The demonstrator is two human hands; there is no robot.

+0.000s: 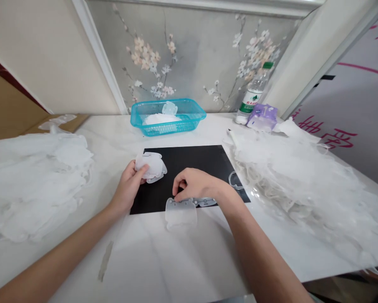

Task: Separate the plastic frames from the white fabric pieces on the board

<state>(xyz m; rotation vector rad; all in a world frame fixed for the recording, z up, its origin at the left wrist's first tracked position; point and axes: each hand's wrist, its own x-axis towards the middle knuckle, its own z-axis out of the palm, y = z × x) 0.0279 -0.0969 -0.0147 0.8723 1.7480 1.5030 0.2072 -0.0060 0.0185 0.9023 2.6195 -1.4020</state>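
My left hand is closed around a small stack of translucent white plastic pieces with wavy edges, thumb on top, above the left part of a black mat. My right hand pinches the top edge of another translucent plastic piece, which overhangs the mat's front edge. Beside it, partly behind my right wrist, lies a further clear piece. At the mat's right edge rests a thin clear plastic loop.
Large heaps of translucent plastic stand at left and right. A blue basket with white pieces sits at the back. Near the wall are a water bottle and a purple packet. A cardboard box is at far left.
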